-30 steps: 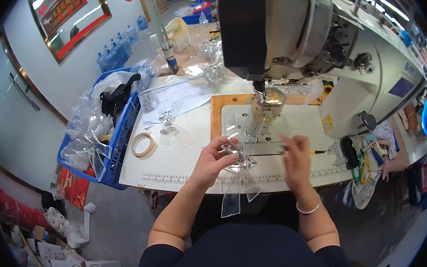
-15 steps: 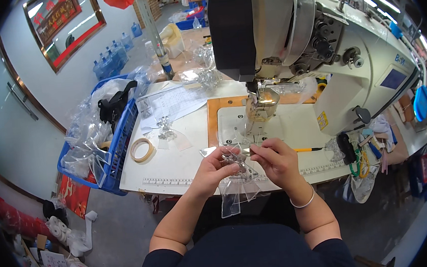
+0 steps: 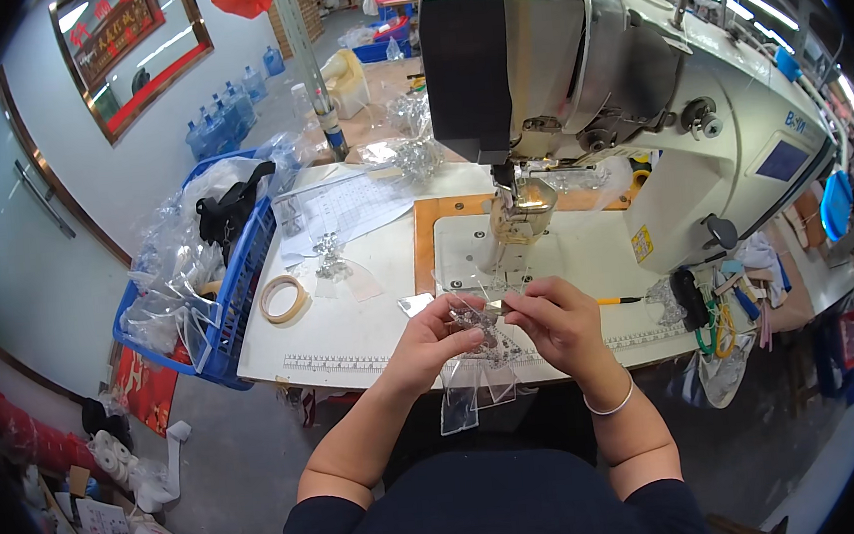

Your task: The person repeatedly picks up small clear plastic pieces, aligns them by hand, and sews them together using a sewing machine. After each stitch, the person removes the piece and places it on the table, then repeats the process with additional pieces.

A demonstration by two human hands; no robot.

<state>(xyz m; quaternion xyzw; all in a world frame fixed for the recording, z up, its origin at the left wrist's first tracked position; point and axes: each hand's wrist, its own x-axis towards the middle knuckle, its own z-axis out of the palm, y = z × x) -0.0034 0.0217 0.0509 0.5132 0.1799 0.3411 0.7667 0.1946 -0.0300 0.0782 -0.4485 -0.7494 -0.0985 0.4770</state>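
My left hand [image 3: 431, 343] is closed round a bunch of clear plastic pieces [image 3: 494, 386] with shiny silver bits among them, held over the table's front edge. Several flat, see-through strips hang down from the bunch. My right hand [image 3: 560, 325] pinches at the bunch's right side with thumb and forefinger; the small thing at its fingertips is too fine to make out. Behind both hands stands the sewing machine [image 3: 653, 78], its post [image 3: 521, 221] rising from a pale plate. A small silvery piece [image 3: 416, 305] lies beside my left fingers.
A tape roll [image 3: 283, 299], a silvery cluster [image 3: 329, 256] and paper sheets [image 3: 347, 209] lie on the table's left. A blue basket [image 3: 214, 336] of plastic bags stands beside it. Right of my hands are a yellow pen [image 3: 620, 301] and scissors with coloured handles [image 3: 721, 329].
Both hands stay at the same spot with the bunch between them. The right fingers have shifted slightly, and the hanging strips have swung a little.
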